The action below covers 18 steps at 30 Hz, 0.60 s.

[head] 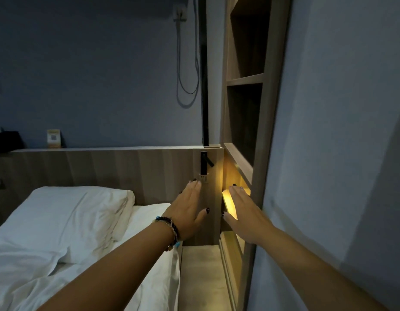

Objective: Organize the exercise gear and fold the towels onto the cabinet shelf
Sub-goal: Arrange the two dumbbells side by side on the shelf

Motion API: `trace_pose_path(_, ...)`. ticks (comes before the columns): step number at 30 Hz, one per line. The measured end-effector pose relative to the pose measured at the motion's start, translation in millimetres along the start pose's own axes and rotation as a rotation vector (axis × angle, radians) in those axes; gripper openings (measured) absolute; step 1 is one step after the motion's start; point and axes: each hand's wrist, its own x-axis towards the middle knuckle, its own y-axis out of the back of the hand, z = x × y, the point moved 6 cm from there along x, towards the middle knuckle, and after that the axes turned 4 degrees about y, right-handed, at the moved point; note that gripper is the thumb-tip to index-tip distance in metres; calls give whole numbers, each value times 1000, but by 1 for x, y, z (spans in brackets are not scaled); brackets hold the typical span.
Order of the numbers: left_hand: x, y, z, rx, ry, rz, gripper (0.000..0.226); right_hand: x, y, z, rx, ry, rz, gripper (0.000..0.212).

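Both my arms reach forward in a dim room. My left hand (188, 208), with beaded bracelets on the wrist, has straight fingers spread near the end of the wooden headboard (104, 167). My right hand (244, 212) is flat with straight fingers, stretched toward the lit lower shelf (230, 205) of the wooden cabinet (268, 108). Neither hand holds anything. No towels or exercise gear show on the shelves in view.
A bed with white sheets and a pillow (66, 212) fills the lower left. A narrow floor strip (201, 277) runs between bed and cabinet. A black wall lamp (204, 164) is mounted on the headboard end. Cables (187, 63) hang on the wall. A grey wall (340, 153) stands on the right.
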Motion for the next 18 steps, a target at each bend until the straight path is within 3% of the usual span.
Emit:
trace_pose_path(12, 84, -44, -62, -80, 92, -57, 73, 70, -66, 49, 177, -183, 14, 75)
trace_pose_path(18, 140, -75, -77, -92, 143, -81, 73, 107, -98, 95, 230, -269, 49, 65)
